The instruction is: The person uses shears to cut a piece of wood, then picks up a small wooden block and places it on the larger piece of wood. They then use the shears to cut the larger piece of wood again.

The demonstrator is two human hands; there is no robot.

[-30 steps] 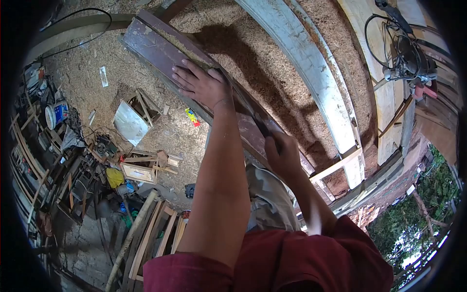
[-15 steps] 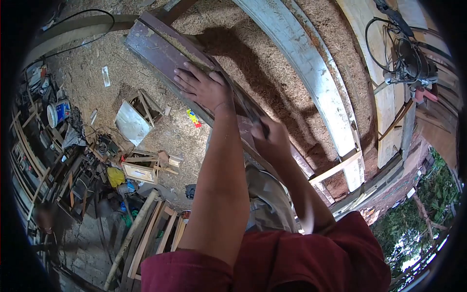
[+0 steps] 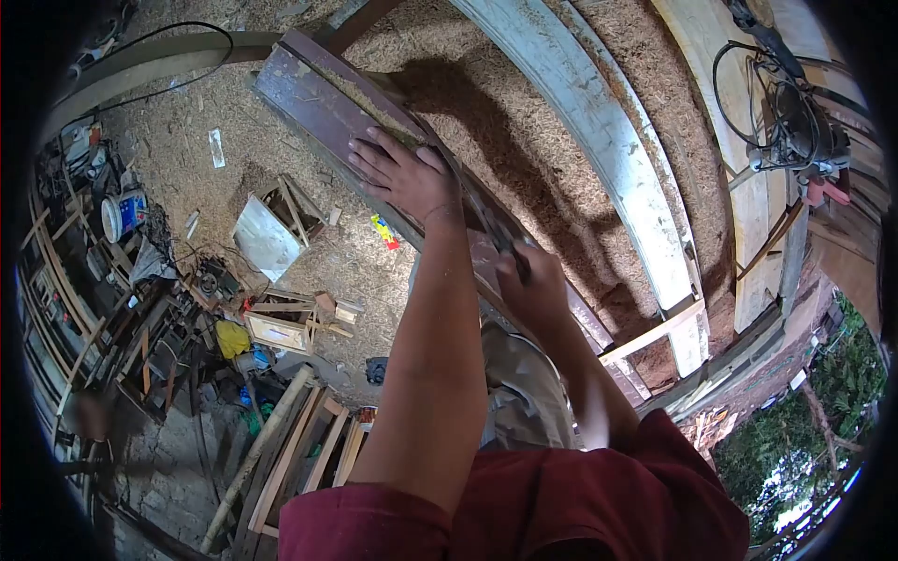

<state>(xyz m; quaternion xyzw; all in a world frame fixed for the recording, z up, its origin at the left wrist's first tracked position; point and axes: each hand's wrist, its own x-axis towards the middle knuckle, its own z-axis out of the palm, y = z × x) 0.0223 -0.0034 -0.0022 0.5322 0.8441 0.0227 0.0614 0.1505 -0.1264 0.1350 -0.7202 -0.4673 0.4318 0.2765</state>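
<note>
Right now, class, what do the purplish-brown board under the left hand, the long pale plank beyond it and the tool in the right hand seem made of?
Purplish-brown board: probably painted wood; the dull coat shows pale flecks.
Pale plank: probably wood too, its bluish-white finish patchily worn.
Tool: dark, perhaps metal, but partly hidden and too small to be sure.

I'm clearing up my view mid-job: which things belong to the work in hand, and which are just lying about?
In use:
Maroon board, under the flat left hand
Dark tool, gripped by the right hand

Apparently just lying about:
Bucket
White panel
Yellow bag or cloth
Small red-and-yellow item
</note>
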